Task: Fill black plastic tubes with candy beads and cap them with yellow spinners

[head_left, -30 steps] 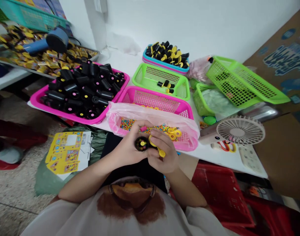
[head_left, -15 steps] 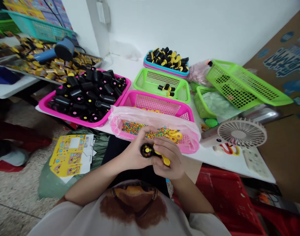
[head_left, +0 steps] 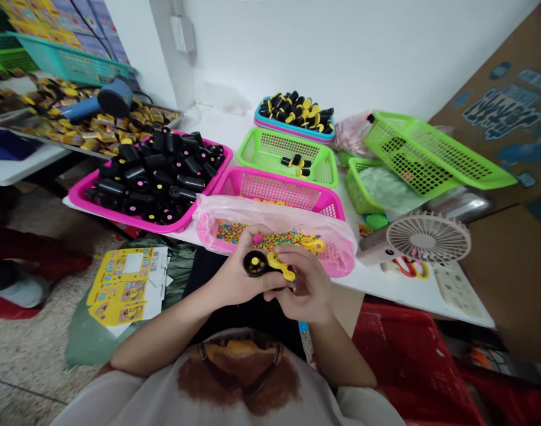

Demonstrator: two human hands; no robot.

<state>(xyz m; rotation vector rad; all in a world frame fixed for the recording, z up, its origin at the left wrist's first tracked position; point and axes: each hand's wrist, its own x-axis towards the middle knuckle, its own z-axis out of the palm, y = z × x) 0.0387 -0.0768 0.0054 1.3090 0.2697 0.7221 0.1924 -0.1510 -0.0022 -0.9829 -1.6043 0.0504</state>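
My left hand (head_left: pixel 235 278) is closed around a small black container (head_left: pixel 251 271), its open round end facing up with a yellow centre and small coloured beads inside. Against the container's right side lies a yellow plastic piece (head_left: pixel 277 264) with rounded ends, and the fingers of my right hand (head_left: pixel 308 287) are closed on it. A small pink spot (head_left: pixel 257 239) shows by my left fingers; I cannot tell what it is. Just beyond my hands is a plastic-lined pink basket (head_left: pixel 348 251) holding many coloured beads (head_left: pixel 230 232) and several yellow pieces (head_left: pixel 314 244).
On the left stands a pink tray (head_left: pixel 81 198) heaped with black containers (head_left: pixel 157 171). Behind are a green basket (head_left: pixel 253 145) and a blue basket (head_left: pixel 261 118) of black-and-yellow pieces. A handheld fan (head_left: pixel 424 239), scissors (head_left: pixel 406 267) and tilted green baskets (head_left: pixel 443 151) are on the right.
The black container has shifted slightly left and up in view. The yellow piece, earlier mostly covered by my right fingers, now shows more fully beside it. My right fingers have moved lower.
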